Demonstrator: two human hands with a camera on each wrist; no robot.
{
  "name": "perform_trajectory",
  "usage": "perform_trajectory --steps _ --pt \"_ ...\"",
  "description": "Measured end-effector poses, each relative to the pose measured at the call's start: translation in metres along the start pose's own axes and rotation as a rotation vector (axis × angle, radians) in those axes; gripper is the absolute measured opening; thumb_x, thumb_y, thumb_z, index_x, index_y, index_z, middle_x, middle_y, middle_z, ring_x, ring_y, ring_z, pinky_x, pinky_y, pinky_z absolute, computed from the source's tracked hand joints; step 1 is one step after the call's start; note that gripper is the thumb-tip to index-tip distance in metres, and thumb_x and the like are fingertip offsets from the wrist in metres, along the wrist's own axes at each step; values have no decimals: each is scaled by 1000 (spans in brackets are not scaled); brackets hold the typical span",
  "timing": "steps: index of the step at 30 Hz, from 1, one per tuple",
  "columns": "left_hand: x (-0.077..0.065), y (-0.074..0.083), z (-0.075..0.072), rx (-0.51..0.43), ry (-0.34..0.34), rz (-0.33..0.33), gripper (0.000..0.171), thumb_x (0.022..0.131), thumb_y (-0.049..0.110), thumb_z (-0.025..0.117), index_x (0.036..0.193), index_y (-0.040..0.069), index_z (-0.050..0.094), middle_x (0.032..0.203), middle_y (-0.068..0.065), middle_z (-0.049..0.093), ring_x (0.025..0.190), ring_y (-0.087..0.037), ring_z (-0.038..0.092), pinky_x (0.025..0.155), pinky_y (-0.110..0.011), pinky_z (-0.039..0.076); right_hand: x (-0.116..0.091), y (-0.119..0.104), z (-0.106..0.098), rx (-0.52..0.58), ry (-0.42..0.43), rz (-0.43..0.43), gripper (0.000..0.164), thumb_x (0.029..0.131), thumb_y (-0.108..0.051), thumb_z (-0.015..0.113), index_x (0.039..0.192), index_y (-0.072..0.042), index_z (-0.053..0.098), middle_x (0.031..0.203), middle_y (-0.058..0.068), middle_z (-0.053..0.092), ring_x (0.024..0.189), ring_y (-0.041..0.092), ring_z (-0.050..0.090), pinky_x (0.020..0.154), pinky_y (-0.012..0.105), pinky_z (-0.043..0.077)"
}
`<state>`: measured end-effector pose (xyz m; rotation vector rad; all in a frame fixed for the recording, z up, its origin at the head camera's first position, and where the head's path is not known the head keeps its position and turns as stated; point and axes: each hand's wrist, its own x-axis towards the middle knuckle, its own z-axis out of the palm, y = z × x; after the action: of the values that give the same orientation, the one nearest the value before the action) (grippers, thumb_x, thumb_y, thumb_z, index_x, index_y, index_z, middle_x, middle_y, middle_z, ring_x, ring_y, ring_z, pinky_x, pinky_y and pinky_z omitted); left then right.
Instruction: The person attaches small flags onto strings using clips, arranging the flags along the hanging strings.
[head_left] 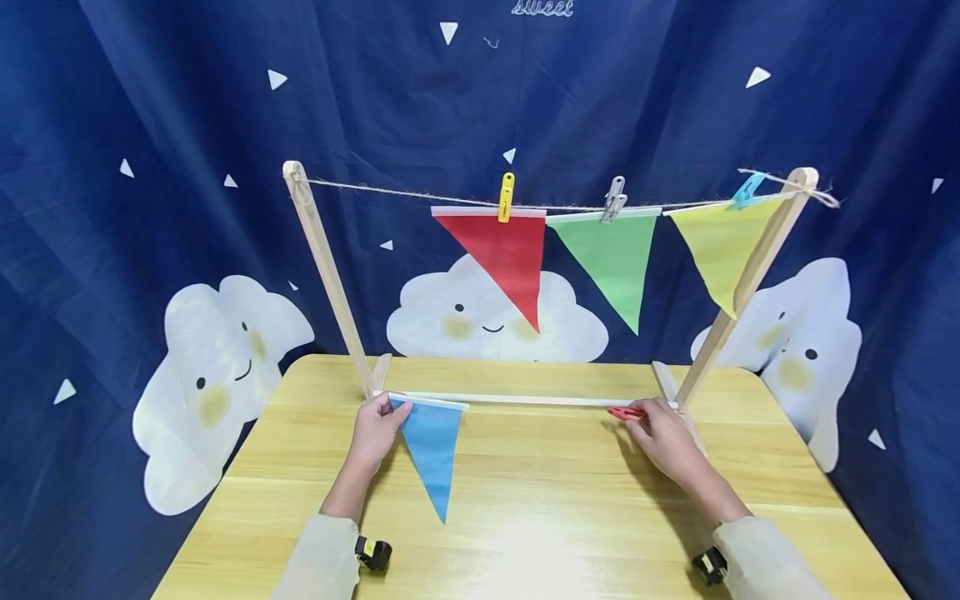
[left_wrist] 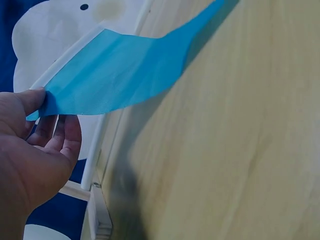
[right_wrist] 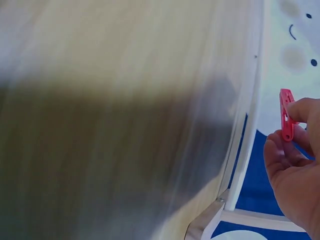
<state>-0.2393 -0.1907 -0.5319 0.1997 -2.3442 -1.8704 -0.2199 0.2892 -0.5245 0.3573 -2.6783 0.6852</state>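
Observation:
My left hand (head_left: 378,432) pinches a blue triangular flag (head_left: 433,442) by the left end of its white top edge; its tip hangs down over the table. In the left wrist view the thumb lies on the near corner of the blue cloth (left_wrist: 115,75). A red clothespin (head_left: 626,412) is between the thumb and fingers of my right hand (head_left: 663,437), by the foot of the right post. On the string (head_left: 390,192) hang a red flag (head_left: 510,258) under a yellow clothespin (head_left: 507,197), a green flag (head_left: 618,258) under a grey one, and a yellow flag (head_left: 720,242) under a blue one.
Two wooden posts (head_left: 330,275) hold the string, joined low down by a white crossbar (head_left: 540,400). The frame stands at the back of a wooden table (head_left: 525,483). Behind it hangs a dark blue curtain (head_left: 360,100) with smiling clouds.

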Motion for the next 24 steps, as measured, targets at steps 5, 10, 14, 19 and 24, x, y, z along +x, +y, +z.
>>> perform_trajectory --steps 5,10,14,19,24 --pt "-1 8 2 -20 -3 9 14 99 12 70 101 -2 69 71 3 46 65 -12 43 58 -21 40 6 -10 3 50 30 19 21 89 -5 78 108 2 70 95 13 66 85 24 63 74 39 54" --pt "-1 15 2 -49 0 15 18 99 12 69 109 -3 71 79 -1 57 71 -12 50 64 -23 47 11 -20 2 102 17 15 29 87 -4 81 111 6 69 96 15 66 86 25 66 75 38 58" --pt "-3 20 2 -75 -4 18 16 100 11 68 109 -3 70 86 -6 62 75 -13 53 68 -25 50 14 -28 2 97 16 3 27 87 -6 81 110 3 69 96 13 68 87 26 67 77 42 59" --pt "-6 26 2 -75 1 17 17 100 13 69 109 -2 69 85 -3 62 76 -15 52 69 -27 50 18 -41 5 124 64 -18 23 88 -5 79 108 1 69 99 13 67 90 26 66 80 45 58" --pt "-6 33 4 -102 9 27 18 100 12 68 111 -2 69 88 -2 66 77 -13 57 71 -25 53 24 -54 6 177 99 -31 23 88 -2 79 109 3 68 100 16 65 90 28 66 79 45 60"
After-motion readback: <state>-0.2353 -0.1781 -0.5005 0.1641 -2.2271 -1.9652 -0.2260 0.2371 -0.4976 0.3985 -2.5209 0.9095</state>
